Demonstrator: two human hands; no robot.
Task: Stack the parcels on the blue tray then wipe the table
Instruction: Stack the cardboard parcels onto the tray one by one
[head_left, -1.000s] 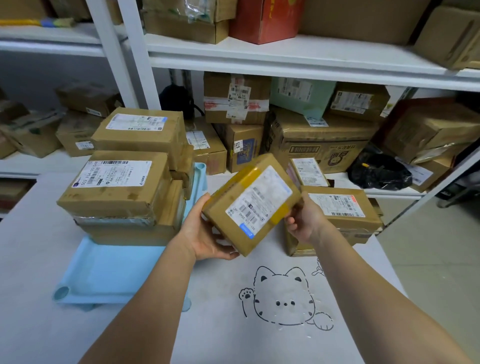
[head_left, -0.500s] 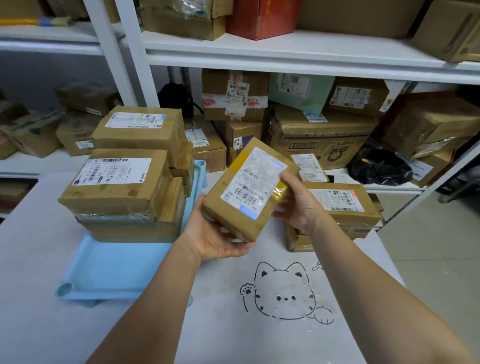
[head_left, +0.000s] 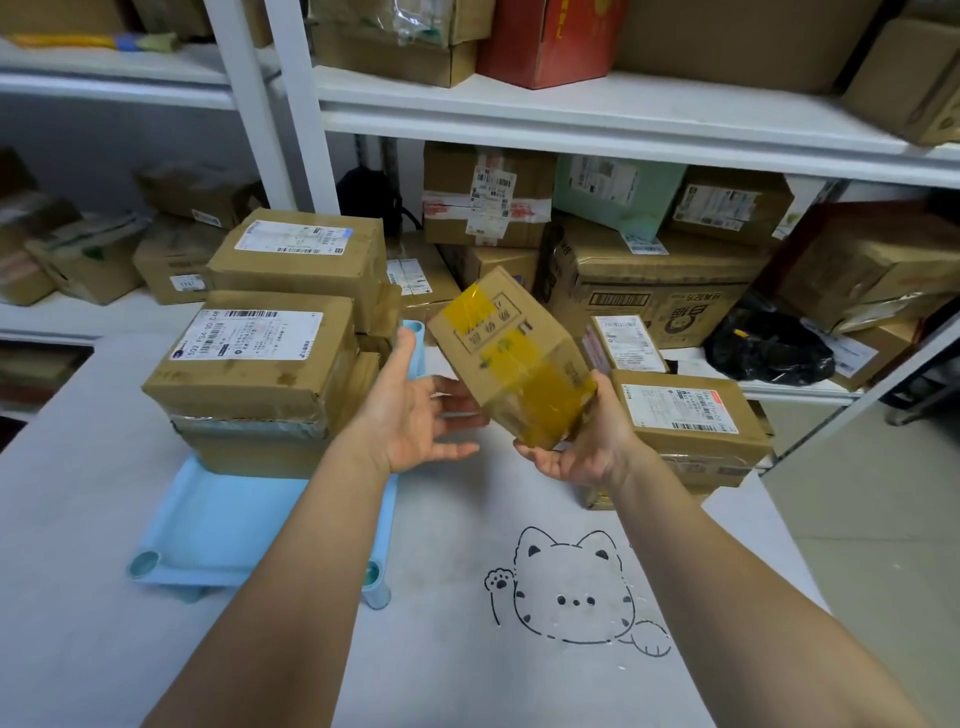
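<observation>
A small cardboard parcel (head_left: 511, 356) with yellow tape hangs tilted above the table, its label side turned away. My right hand (head_left: 576, 452) cups its lower end from below, fingers curled round it. My left hand (head_left: 415, 410) is just left of the parcel, palm up, fingers spread and apart from it. The blue tray (head_left: 218, 525) lies at the left and carries a stack of parcels (head_left: 254, 364), with another parcel (head_left: 301, 254) behind on top. Two more parcels (head_left: 685, 421) sit stacked on the table at the right.
The white table (head_left: 467, 665) bears a cat drawing (head_left: 571, 592) near the front. White shelves (head_left: 571, 119) behind hold many boxes and a black bag (head_left: 769, 348). The table's right edge drops to the floor (head_left: 883, 545).
The parcel has been turned over so its label faces away. My left hand has let go of it and opened; my right hand moved under its lower end.
</observation>
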